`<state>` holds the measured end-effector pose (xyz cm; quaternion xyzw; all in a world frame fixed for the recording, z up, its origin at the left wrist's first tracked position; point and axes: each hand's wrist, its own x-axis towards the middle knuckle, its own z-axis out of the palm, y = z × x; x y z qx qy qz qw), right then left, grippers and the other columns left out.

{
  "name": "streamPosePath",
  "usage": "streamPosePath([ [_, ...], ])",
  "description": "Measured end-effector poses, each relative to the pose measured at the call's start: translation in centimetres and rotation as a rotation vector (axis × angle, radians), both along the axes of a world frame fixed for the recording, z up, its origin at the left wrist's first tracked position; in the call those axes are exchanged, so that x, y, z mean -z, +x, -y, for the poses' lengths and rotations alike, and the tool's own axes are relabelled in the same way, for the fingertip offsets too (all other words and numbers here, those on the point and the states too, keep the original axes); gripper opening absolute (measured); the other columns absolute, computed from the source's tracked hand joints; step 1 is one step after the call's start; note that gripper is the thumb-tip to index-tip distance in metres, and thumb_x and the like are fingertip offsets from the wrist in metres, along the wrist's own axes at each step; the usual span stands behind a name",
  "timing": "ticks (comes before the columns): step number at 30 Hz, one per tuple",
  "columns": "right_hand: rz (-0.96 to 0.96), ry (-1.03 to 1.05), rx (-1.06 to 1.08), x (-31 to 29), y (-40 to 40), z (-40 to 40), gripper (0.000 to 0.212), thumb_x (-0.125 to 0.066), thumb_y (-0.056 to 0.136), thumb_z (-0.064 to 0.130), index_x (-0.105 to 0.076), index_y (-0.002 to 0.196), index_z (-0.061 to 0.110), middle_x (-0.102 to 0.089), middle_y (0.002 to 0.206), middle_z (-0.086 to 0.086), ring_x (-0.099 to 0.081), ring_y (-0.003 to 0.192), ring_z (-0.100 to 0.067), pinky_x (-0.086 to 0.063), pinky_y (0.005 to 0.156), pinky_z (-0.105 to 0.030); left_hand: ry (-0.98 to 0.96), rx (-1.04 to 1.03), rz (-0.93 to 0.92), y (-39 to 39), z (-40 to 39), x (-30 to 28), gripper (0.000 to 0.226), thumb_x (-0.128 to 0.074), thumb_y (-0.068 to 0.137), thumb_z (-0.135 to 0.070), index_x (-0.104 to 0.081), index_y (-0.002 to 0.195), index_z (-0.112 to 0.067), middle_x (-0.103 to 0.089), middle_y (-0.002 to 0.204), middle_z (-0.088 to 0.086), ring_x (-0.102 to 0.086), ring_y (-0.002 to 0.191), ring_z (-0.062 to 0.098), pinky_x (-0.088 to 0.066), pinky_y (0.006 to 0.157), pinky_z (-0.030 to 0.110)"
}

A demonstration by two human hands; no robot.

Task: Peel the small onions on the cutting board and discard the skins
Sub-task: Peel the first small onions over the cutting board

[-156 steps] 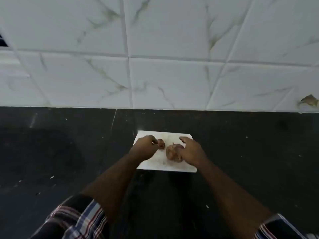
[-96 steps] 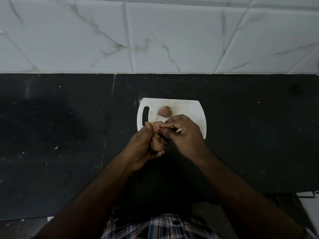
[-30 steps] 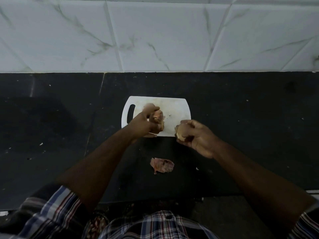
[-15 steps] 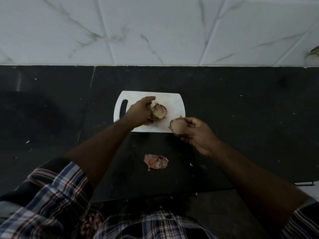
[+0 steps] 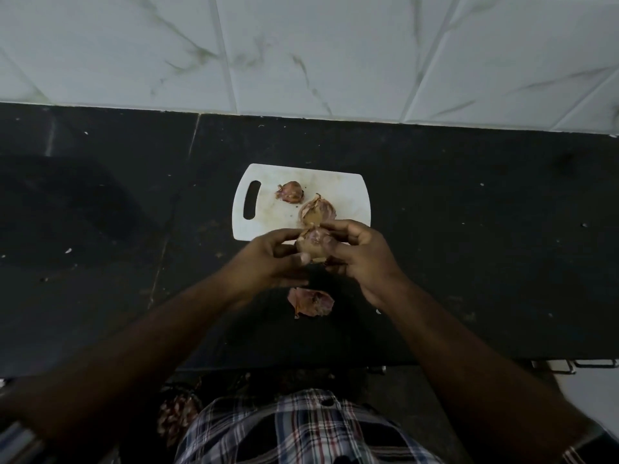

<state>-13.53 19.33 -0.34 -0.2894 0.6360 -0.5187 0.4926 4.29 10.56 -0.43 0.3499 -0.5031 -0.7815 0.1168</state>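
Papery skin, light firm onion [image 5: 313, 244] pinched between left hand [image 5: 271, 259] and right hand [image 5: 360, 254]; likely slippery once bare, so pick at the torn edge.

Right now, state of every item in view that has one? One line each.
held onion: off the board, skin partly on, pinched between both hands
left hand: grip on the held onion
right hand: grip on the held onion
small onion: resting on the cutting board, skin loose
larger onion: on the board, skin split open
discarded skin: lying on the black counter
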Motion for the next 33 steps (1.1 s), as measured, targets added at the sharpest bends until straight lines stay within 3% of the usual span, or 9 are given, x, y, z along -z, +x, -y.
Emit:
streamPosePath([
  [2, -0.143, -0.028, -0.03, 0.1, 0.7, -0.1, 0.024, -0.075, 0.087, 0.017, -0.075, 0.11, 0.023, -0.075, 0.107, 0.003, -0.071, 0.101, -0.016, -0.06, 0.086, -0.039, 0.022, -0.147, -0.041, -0.1, -1.4, 0.6, 0.042, -0.068, 0.089, -0.006, -0.059, 0.13, -0.008, -0.073, 0.117, 0.015, -0.074, 0.098, 0.028, -0.062, 0.08, 0.038],
  [5, -0.282, -0.05, -0.042, -0.4, 1.0, 0.2, 0.02, -0.077, 0.085, 0.015, -0.078, 0.104, 0.019, -0.077, 0.098, 0.004, -0.072, 0.094, -0.01, -0.06, 0.083, -0.032, 0.001, -0.223, -0.06, 0.2, -2.1, 1.1, 0.033, -0.063, 0.094, -0.006, -0.062, 0.127, -0.008, -0.071, 0.118, 0.017, -0.073, 0.101, 0.029, -0.062, 0.081, 0.039],
  [12, -0.16, 0.002, 0.033, -1.1, 1.7, 1.0, 0.013, -0.073, 0.087, 0.008, -0.077, 0.081, 0.019, -0.077, 0.086, -0.003, -0.074, 0.085, -0.021, -0.062, 0.073, -0.037, 0.027, -0.302, -0.105, 0.5, -3.0, 1.0, 0.03, -0.056, 0.098, -0.004, -0.063, 0.127, -0.01, -0.071, 0.119, 0.012, -0.072, 0.106, 0.025, -0.061, 0.083, 0.035],
  [16, -0.205, 0.036, 0.072, 0.0, 1.3, 0.6, 0.013, -0.067, 0.093, 0.009, -0.076, 0.087, 0.015, -0.076, 0.086, -0.006, -0.074, 0.083, -0.024, -0.062, 0.071, -0.039, 0.08, -0.344, -0.143, 0.4, -3.5, 1.0, 0.032, -0.053, 0.1, -0.002, -0.062, 0.129, -0.011, -0.073, 0.117, 0.008, -0.072, 0.106, 0.025, -0.061, 0.087, 0.037],
  [20, -0.397, 0.018, 0.014, 0.8, 0.5, -0.2, 0.016, -0.064, 0.093, 0.005, -0.078, 0.098, 0.014, -0.076, 0.088, 0.0, -0.069, 0.075, -0.011, -0.053, 0.06, -0.024, 0.124, -0.351, -0.177, 0.2, -3.8, 0.9, 0.03, -0.052, 0.1, -0.001, -0.062, 0.127, -0.011, -0.074, 0.115, 0.007, -0.072, 0.103, 0.022, -0.061, 0.079, 0.031],
  [23, -0.456, 0.039, -0.058, 0.7, -0.1, -0.7, 0.026, -0.059, 0.095, 0.001, -0.076, 0.11, 0.015, -0.075, 0.105, 0.003, -0.07, 0.098, -0.011, -0.06, 0.08, -0.027, 0.154, -0.371, -0.172, 0.2, -3.7, 0.9, 0.03, -0.052, 0.1, -0.001, -0.061, 0.128, -0.009, -0.074, 0.115, 0.008, -0.072, 0.105, 0.024, -0.061, 0.081, 0.033],
  [25, -0.46, 0.002, -0.094, 0.2, -0.1, -0.7, 0.028, -0.059, 0.097, 0.006, -0.072, 0.12, 0.016, -0.073, 0.111, 0.009, -0.066, 0.107, -0.006, -0.055, 0.095, -0.029, 0.152, -0.379, -0.156, 0.1, -3.6, 0.9, 0.028, -0.054, 0.099, -0.002, -0.063, 0.125, -0.011, -0.075, 0.112, 0.007, -0.073, 0.102, 0.023, -0.062, 0.084, 0.035],
  [29, -0.559, -0.073, -0.16, -1.5, 1.2, -0.1, 0.035, -0.075, 0.087, 0.028, -0.071, 0.121, 0.019, -0.071, 0.11, 0.011, -0.064, 0.101, -0.001, -0.051, 0.091, -0.02, 0.092, -0.355, -0.148, -0.2, -3.6, 0.7, 0.038, -0.065, 0.089, -0.011, -0.063, 0.127, -0.008, -0.075, 0.109, 0.009, -0.073, 0.1, 0.023, -0.061, 0.086, 0.034],
  [33, -0.623, -0.097, -0.015, -1.2, 1.9, 0.6, 0.02, -0.078, 0.084, 0.019, -0.078, 0.103, 0.013, -0.075, 0.102, 0.002, -0.068, 0.096, -0.009, -0.055, 0.088, -0.026, 0.054, -0.353, -0.144, -0.2, -3.4, 0.6, 0.034, -0.065, 0.09, -0.008, -0.065, 0.124, -0.008, -0.076, 0.104, 0.009, -0.074, 0.096, 0.022, -0.061, 0.081, 0.032],
])
